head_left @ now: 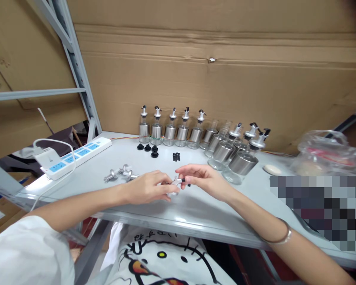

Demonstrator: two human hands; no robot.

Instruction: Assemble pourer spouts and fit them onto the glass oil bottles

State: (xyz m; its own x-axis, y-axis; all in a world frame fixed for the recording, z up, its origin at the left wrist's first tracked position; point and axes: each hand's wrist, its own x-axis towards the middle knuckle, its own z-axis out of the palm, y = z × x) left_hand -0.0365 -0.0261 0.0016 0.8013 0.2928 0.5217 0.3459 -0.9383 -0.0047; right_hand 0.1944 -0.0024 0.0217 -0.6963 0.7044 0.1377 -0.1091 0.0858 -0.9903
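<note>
My left hand (150,187) pinches a silver pourer spout (175,182) low over the front of the table. At the spout's right end, my right hand (206,180) has its thumb against a small black cap (182,180), its fingers curled above. Part of the spout is hidden behind my left fingers. Left of my hands lie several loose silver spouts (121,172). Beyond them sit several round black stoppers (148,148), and to their right is a small cluster of black caps (176,156).
Glass bottles with steel sleeves (182,132) line the back, most topped with pourers. A white power strip (77,157) with a plugged-in cable lies at left. At right are a white oval object (272,170) and clear plastic bags (323,154). Cardboard (195,79) walls the back.
</note>
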